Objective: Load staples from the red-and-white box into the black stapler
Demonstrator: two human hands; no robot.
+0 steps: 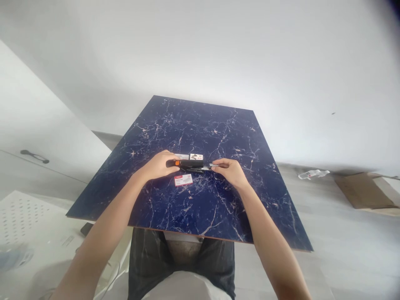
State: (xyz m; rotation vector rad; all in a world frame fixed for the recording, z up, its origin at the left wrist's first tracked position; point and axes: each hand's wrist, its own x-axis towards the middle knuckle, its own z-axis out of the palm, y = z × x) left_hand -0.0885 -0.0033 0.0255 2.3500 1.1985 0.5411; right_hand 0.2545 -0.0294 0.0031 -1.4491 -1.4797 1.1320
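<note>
A black stapler (pixel 195 163) with an orange part lies low over the blue marbled tabletop. My left hand (pixel 158 163) is closed around its left end, thumb in front and fingers behind. At the other end, my right hand (pixel 229 170) pinches a thin silvery strip (pixel 213 165), held close against the stapler's tip; whether it is staples or a metal rail is too small to tell. A small red and white box (pixel 183 180) lies just in front of the stapler. Behind it is a white packet (pixel 196 156) with a dark picture, partly hidden by the stapler.
The blue marbled table (pixel 200 208) stands against a white wall. To the left are a white cabinet with a dark handle (pixel 34 156) and a white perforated surface (pixel 23 216). On the floor at right lie a clear plastic bottle (pixel 313 174) and a cardboard box (pixel 364 191).
</note>
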